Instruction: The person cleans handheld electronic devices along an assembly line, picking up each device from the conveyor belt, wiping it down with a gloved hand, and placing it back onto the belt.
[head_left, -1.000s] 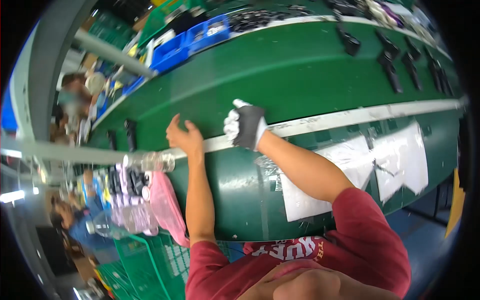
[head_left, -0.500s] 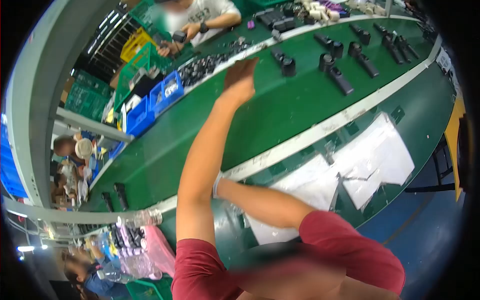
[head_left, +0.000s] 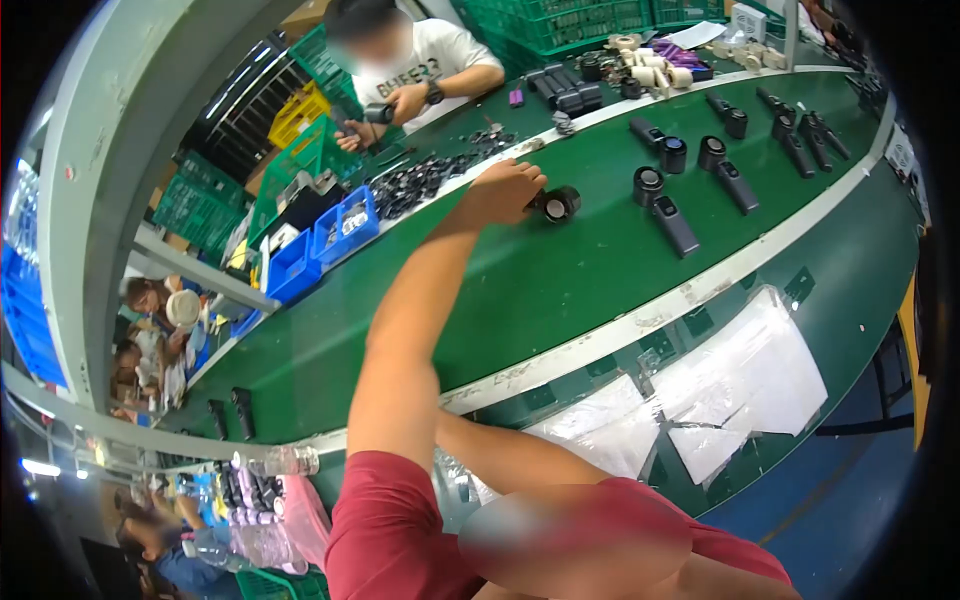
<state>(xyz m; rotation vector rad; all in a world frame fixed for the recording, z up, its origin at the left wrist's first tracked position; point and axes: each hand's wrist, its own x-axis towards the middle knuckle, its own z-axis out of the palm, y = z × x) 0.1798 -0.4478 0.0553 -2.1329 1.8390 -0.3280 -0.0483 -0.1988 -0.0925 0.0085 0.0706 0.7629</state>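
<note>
My left hand (head_left: 508, 190) reaches across the green belt, fingers closed around a dark handheld device with a round ring-shaped head (head_left: 558, 205). The hand covers the device's handle; the head sticks out to the right. My right forearm (head_left: 520, 450) passes behind my left arm, and the right hand is hidden there. To the right on the belt lie similar devices, among them one with its handle toward me (head_left: 672, 222) and another beside it (head_left: 730, 178).
Across the belt a co-worker in a white shirt (head_left: 440, 75) holds a dark device. Blue bins (head_left: 292, 268) and a pile of small black parts (head_left: 425, 185) line the far edge. White sheets (head_left: 740, 375) lie on the near table. A grey metal frame (head_left: 90, 230) stands at left.
My left hand has gone from above the belt, apart from the device, to a hold on it. The view has tilted up, showing more of the co-worker.
</note>
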